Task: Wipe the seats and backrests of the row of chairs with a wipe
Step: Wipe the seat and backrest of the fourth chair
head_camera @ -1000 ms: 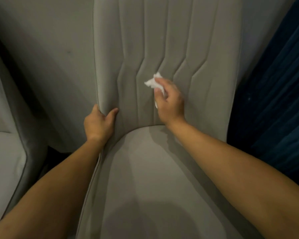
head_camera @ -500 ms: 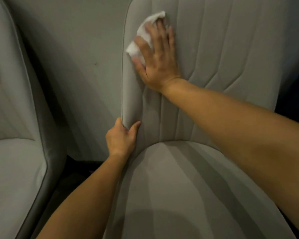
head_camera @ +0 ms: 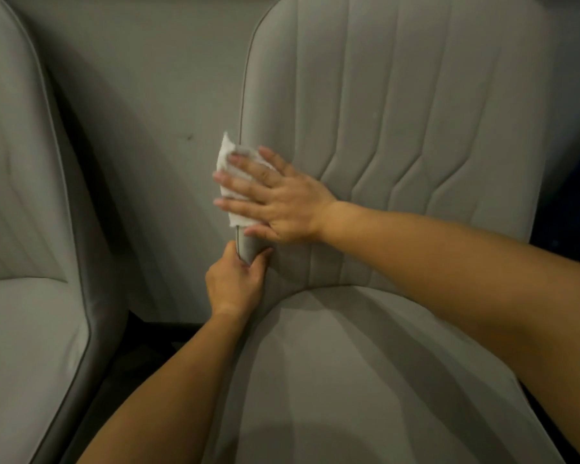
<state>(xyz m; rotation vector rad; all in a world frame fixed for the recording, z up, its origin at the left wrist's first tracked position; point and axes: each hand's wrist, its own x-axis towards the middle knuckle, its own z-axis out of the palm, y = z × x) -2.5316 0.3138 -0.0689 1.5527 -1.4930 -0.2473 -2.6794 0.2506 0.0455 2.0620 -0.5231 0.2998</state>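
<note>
Wipe (head_camera: 230,182) pressed flat under right fingers (head_camera: 238,177).

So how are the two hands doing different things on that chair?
The right hand lies flat with fingers spread, pressing the white wipe against the backrest edge; the left hand is curled, gripping that edge lower down and holds no wipe. Both are bare and touch the same chair.

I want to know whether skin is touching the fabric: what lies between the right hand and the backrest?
In the head view, the white wipe lies pressed flat between the right hand and the backrest, at its left edge.
</note>
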